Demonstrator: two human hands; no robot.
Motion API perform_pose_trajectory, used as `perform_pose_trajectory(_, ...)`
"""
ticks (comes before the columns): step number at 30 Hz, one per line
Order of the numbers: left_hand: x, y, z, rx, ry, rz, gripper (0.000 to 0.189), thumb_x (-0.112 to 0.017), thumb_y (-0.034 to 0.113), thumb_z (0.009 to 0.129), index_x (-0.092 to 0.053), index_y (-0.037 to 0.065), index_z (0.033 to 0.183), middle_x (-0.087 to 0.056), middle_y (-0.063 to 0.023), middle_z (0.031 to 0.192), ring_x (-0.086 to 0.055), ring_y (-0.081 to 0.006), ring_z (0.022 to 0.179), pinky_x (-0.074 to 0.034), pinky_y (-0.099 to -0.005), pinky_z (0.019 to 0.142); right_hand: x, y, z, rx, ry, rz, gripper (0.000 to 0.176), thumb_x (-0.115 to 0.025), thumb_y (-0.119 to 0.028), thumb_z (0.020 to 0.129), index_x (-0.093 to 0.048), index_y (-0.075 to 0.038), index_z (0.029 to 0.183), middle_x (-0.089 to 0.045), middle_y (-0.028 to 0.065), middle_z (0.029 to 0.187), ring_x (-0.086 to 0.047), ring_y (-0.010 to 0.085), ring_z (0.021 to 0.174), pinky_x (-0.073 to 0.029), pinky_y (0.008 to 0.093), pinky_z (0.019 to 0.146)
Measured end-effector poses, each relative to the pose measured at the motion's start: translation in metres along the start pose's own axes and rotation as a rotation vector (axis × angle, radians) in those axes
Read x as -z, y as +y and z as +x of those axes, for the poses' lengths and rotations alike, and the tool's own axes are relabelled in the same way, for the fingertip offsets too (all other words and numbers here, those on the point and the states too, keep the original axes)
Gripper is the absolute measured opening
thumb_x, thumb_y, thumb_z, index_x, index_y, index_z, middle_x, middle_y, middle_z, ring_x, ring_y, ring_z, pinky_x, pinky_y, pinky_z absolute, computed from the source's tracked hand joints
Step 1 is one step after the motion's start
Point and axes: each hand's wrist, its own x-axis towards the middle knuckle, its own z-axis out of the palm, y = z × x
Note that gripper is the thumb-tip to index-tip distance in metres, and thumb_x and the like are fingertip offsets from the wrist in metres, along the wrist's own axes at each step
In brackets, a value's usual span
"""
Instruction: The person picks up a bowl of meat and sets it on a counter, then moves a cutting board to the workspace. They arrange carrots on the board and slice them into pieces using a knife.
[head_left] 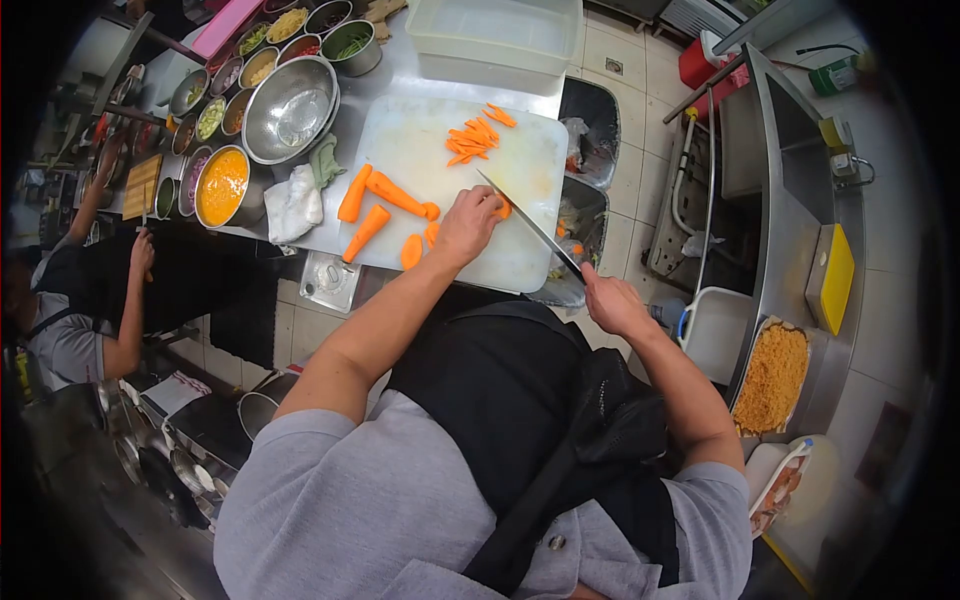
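On the white cutting board [400,130], my left hand [470,222] has its fingers bent over an orange carrot piece [503,208]. My right hand [610,300] is closed round the handle of a long knife [540,232], whose blade lies diagonally beside my left fingertips. Cut carrot sticks [472,142] form a loose pile beyond the blade. Peeled carrots [366,232] and shorter chunks rest at the board's left side, one chunk [412,251] close to my left wrist.
A metal bowl [290,110], a pot of orange liquid [222,186] and several small containers stand left. A white cloth [293,205] lies beside the board. Behind it is a clear tub [490,35]; bins [590,105] stand right. A co-worker's hand [142,250] holds a utensil, far left.
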Motion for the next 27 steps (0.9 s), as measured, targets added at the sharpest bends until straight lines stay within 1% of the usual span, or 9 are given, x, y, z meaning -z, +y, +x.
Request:
perform_pose_trajectory(4, -0.007, -0.008, -0.001, -0.015, 0.028, -0.048, 0.027, -0.079, 0.007, 0.077, -0.067, 0.006, 0.102, -0.063, -0.0083, 0.114, -0.062, -0.0318, 0.102, -0.054, -0.0408, 0.089, 0.009, -0.002, -0.003, -0.002, -0.020, -0.002, 0.019, -0.048, -0.012, 0.097, -0.045, -0.006, 0.115, -0.069, 0.0253, 0.082, -0.066, 0.0491, 0.081, -0.048, 0.0614, 0.072)
perform_pose_trajectory(6, -0.006, -0.008, 0.000, -0.012, 0.047, -0.051, 0.025, -0.076, 0.003, 0.076, -0.067, 0.007, 0.099, -0.064, -0.0077, 0.112, -0.062, -0.0314, 0.101, -0.054, -0.0404, 0.089, 0.015, -0.004, -0.005, 0.056, 0.061, 0.023, 0.017, -0.047, -0.010, 0.097, -0.045, -0.005, 0.113, -0.068, 0.0257, 0.082, -0.066, 0.0495, 0.081, -0.049, 0.0610, 0.072)
perform_pose_trajectory(7, -0.007, -0.009, 0.001, -0.009, 0.045, -0.052, 0.025, -0.076, 0.003, 0.076, -0.067, 0.007, 0.099, -0.064, -0.0077, 0.112, -0.062, -0.0314, 0.101, -0.054, -0.0404, 0.089, 0.017, -0.005, -0.005, 0.055, 0.058, 0.024, 0.017, -0.047, -0.010, 0.097, -0.045, -0.005, 0.113, -0.068, 0.0257, 0.082, -0.066, 0.0495, 0.081, -0.049, 0.0610, 0.072)
perform_pose_trajectory(9, -0.011, -0.011, -0.001, -0.023, 0.089, -0.066, 0.024, -0.074, 0.002, 0.076, -0.067, 0.007, 0.098, -0.065, -0.0083, 0.112, -0.063, -0.0314, 0.100, -0.055, -0.0403, 0.088, 0.022, -0.010, -0.007, 0.025, -0.012, -0.006, 0.016, -0.046, -0.008, 0.096, -0.044, -0.005, 0.112, -0.068, 0.0257, 0.082, -0.066, 0.0496, 0.081, -0.049, 0.0606, 0.072)
perform_pose_trajectory(15, -0.013, -0.014, -0.003, -0.026, 0.111, -0.074, 0.026, -0.075, 0.002, 0.076, -0.068, 0.007, 0.101, -0.066, -0.0083, 0.112, -0.063, -0.0310, 0.101, -0.055, -0.0397, 0.089, 0.028, -0.017, -0.004, 0.053, -0.039, -0.044, 0.019, -0.046, -0.003, 0.092, -0.043, -0.002, 0.111, -0.068, 0.0271, 0.079, -0.067, 0.0498, 0.079, -0.050, 0.0605, 0.071)
perform_pose_trajectory(19, -0.010, -0.010, -0.005, 0.006, 0.091, -0.077, 0.026, -0.076, 0.003, 0.077, -0.069, 0.007, 0.101, -0.066, -0.0082, 0.112, -0.064, -0.0308, 0.101, -0.055, -0.0398, 0.089, 0.005, -0.013, 0.015, 0.061, -0.038, -0.045, 0.021, -0.046, -0.002, 0.090, -0.042, -0.001, 0.110, -0.068, 0.0281, 0.079, -0.067, 0.0495, 0.079, -0.050, 0.0605, 0.070)
perform_pose_trajectory(22, -0.004, -0.007, -0.006, -0.002, 0.089, -0.089, 0.024, -0.076, 0.002, 0.078, -0.068, 0.007, 0.101, -0.066, -0.0082, 0.111, -0.064, -0.0308, 0.101, -0.055, -0.0399, 0.088, 0.002, -0.012, 0.032, 0.088, 0.000, -0.038, 0.021, -0.047, -0.002, 0.090, -0.042, -0.001, 0.110, -0.068, 0.0284, 0.078, -0.067, 0.0495, 0.078, -0.050, 0.0605, 0.070)
perform_pose_trajectory(25, -0.003, -0.008, -0.004, -0.056, 0.117, -0.115, 0.024, -0.075, 0.001, 0.079, -0.068, 0.007, 0.101, -0.066, -0.0084, 0.111, -0.064, -0.0310, 0.101, -0.055, -0.0400, 0.088, 0.025, -0.017, 0.027, 0.070, -0.001, -0.050, 0.022, -0.048, -0.001, 0.089, -0.042, -0.001, 0.111, -0.068, 0.0284, 0.078, -0.067, 0.0494, 0.078, -0.050, 0.0603, 0.070)
perform_pose_trajectory(27, -0.004, -0.010, -0.007, -0.048, 0.116, -0.092, 0.025, -0.074, 0.000, 0.078, -0.067, 0.006, 0.101, -0.067, -0.0090, 0.110, -0.064, -0.0310, 0.101, -0.055, -0.0398, 0.088, 0.038, -0.027, 0.014, 0.052, -0.037, -0.056, 0.023, -0.048, -0.001, 0.089, -0.043, -0.001, 0.111, -0.068, 0.0286, 0.078, -0.067, 0.0496, 0.077, -0.050, 0.0604, 0.069)
